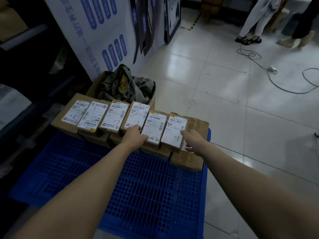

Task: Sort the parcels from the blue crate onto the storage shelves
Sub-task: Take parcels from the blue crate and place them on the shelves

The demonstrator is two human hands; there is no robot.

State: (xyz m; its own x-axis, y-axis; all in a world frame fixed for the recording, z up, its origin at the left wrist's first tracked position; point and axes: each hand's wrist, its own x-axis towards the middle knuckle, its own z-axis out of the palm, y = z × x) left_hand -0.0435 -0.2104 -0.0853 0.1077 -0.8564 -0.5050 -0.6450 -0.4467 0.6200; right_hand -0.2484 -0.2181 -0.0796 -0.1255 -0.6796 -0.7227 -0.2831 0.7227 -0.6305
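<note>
Several brown cardboard parcels with white labels lie in a row at the far end of the blue latticed crate point(146, 187). My left hand point(134, 135) rests on the near edge of the parcels, between a parcel marked 1-7 point(136, 116) and the neighbouring parcel point(154, 126). My right hand point(194, 141) sits at the right side of the rightmost labelled parcel point(176, 130), fingers against its edge. More parcels lie underneath the row. Whether either hand grips a parcel is unclear.
An open cardboard box with a crumpled grey bag point(124, 85) stands behind the parcels. Dark shelving point(25, 66) runs along the left. A printed board point(103, 31) leans behind. Cables point(276, 78) cross the tiled floor, and two people's legs point(255, 23) stand at the far right.
</note>
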